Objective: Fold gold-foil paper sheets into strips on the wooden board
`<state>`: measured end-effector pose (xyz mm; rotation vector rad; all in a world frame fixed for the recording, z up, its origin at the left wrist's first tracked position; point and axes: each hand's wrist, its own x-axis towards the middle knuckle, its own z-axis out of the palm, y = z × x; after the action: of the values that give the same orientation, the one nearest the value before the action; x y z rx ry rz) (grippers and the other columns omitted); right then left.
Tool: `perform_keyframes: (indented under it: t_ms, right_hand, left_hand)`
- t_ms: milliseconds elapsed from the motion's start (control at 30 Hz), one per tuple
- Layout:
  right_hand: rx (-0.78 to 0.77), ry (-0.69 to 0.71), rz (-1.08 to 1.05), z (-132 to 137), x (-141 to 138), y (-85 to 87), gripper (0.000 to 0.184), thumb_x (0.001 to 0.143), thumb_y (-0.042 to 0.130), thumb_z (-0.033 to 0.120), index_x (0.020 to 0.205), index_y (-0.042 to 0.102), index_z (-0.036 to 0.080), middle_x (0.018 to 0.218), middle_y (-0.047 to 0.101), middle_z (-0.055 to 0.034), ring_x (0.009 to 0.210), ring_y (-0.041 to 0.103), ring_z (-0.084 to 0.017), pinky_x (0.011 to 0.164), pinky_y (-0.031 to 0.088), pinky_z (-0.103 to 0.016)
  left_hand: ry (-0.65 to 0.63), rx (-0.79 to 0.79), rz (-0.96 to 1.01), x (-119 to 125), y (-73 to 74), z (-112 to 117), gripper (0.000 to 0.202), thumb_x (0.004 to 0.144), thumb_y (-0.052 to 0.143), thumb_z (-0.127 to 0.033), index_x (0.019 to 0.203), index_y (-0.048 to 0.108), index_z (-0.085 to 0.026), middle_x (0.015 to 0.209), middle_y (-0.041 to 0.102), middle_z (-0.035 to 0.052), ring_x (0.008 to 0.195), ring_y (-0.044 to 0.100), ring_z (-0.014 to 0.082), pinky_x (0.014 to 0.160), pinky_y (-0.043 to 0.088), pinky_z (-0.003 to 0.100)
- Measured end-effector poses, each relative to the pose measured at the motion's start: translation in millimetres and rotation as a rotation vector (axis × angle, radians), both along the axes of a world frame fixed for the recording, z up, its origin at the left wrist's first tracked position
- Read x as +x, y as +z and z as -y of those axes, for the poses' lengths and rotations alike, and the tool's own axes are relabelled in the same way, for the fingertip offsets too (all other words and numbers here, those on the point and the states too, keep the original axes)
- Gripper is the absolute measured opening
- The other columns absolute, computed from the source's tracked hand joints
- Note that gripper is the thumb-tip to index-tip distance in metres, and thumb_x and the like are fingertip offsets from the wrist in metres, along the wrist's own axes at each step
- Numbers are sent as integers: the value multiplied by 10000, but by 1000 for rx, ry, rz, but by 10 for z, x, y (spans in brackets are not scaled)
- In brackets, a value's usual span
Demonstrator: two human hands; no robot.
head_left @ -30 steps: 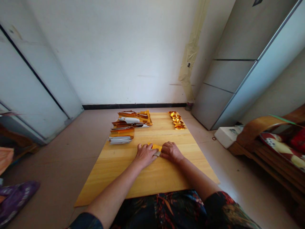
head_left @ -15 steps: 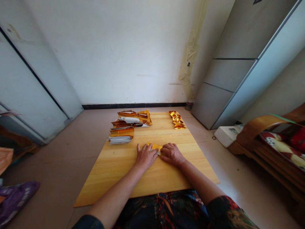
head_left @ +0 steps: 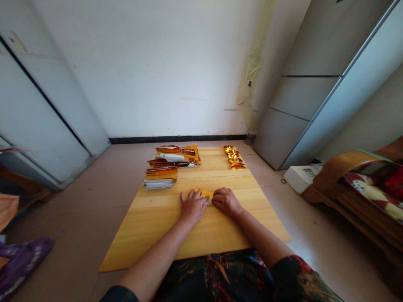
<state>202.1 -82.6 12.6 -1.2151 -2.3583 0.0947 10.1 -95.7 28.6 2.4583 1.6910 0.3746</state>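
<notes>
A small sheet of gold foil paper (head_left: 205, 193) with a pale underside lies on the wooden board (head_left: 151, 226), between my two hands. My left hand (head_left: 192, 206) rests on its left part with the fingers spread, pressing it down. At the sheet's right end, the fingers of my right hand (head_left: 226, 201) are bunched together and pinch its edge. Much of the paper is hidden under my fingers. Stacks of gold and white paper sheets (head_left: 160, 174) lie at the board's far left. Folded shiny gold pieces (head_left: 234, 158) form a row at the far right.
A white wall (head_left: 170, 75) stands beyond the board, with a grey refrigerator (head_left: 302, 96) to the right. A wooden sofa (head_left: 333, 188) and a white box (head_left: 297, 179) are on the right. A purple bag (head_left: 25, 264) lies on the floor at left.
My right hand's fingers have drawn closer together at the paper's right end and shifted very slightly. My left hand stays in nearly the same place on the sheet.
</notes>
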Motion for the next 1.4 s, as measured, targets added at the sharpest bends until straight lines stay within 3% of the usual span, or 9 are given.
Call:
perform_keyframes:
  t_ms: [333, 500, 700, 900, 1133, 1400]
  right_hand:
    - [-99, -86, -63, -26, -94, 26, 105, 829, 634, 293, 781, 701, 228, 909, 648, -25, 852, 535, -153, 765, 331, -283]
    - [-174, -188, 18, -47, -187, 145, 141, 833, 612, 267, 727, 669, 193, 820, 635, -24, 812, 536, -146, 717, 323, -263]
    - [-243, -231, 129, -65, -254, 240, 112, 838, 600, 267, 779, 667, 198, 878, 644, -30, 859, 544, -156, 708, 316, -261]
    - [-222, -227, 161, -88, -269, 205, 113, 839, 601, 276, 790, 657, 191, 893, 632, -31, 855, 537, -151, 699, 305, -262]
    - [-215, -233, 131, -96, -278, 179, 93, 833, 601, 247, 783, 649, 186, 891, 633, -29, 856, 528, -153, 700, 292, -264]
    - [-173, -259, 226, -61, -323, 155, 135, 882, 528, 235, 831, 632, 166, 944, 624, -69, 894, 520, -181, 740, 315, -293]
  left_hand:
    - [-1, -36, 1, -42, -38, -17, 357, 906, 420, -285, 1180, 565, -462, 1392, 480, -4, 1283, 371, 281, 1011, 176, 662]
    - [10, -43, 23, -34, -42, -29, 337, 913, 414, -334, 1190, 563, -457, 1382, 492, 1, 1284, 371, 291, 1012, 189, 643]
    - [14, -41, 46, -56, -38, -55, 310, 901, 424, -327, 1133, 608, -417, 1358, 522, -19, 1256, 410, 273, 995, 255, 589]
    - [6, -48, 45, -90, -75, -92, 328, 852, 478, -257, 1132, 592, -385, 1368, 511, -34, 1261, 406, 256, 1003, 259, 555]
    - [18, -38, 87, -103, -71, -83, 391, 818, 472, -200, 1190, 508, -315, 1296, 570, 17, 1255, 418, 230, 1022, 246, 535]
    - [-33, -68, 39, -138, -54, -93, 294, 821, 458, -190, 1079, 546, -297, 1373, 506, 9, 1293, 385, 237, 1020, 249, 558]
